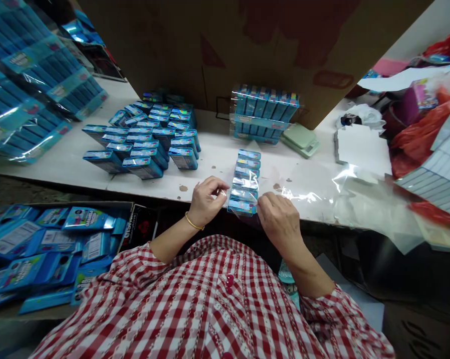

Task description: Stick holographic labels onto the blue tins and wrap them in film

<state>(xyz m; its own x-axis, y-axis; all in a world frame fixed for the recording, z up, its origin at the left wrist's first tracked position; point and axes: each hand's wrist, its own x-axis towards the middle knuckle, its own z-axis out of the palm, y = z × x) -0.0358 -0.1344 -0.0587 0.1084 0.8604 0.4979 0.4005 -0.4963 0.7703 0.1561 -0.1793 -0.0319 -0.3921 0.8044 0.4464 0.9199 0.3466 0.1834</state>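
Note:
A row of small blue boxes [245, 182] lies stacked on edge on the white table [213, 162], its nearer half under a clear plastic film [243, 194]. My left hand [206, 199], with a gold bangle on the wrist, pinches the film at the left side of the row. My right hand [279, 219] grips the film at the row's near right corner. Much of the film spreads out to the right over the tabletop. The boxes' lower end is partly hidden behind the creased plastic.
Several blue boxes [142, 139] stand in loose rows left of my hands, and a wrapped block of boxes [264, 113] stands behind. A green scale [300, 139] sits at the back. Shrink-wrapped packs [34, 85] lie far left, a carton of loose packs [49, 254] lower left, red bags [423, 134] right.

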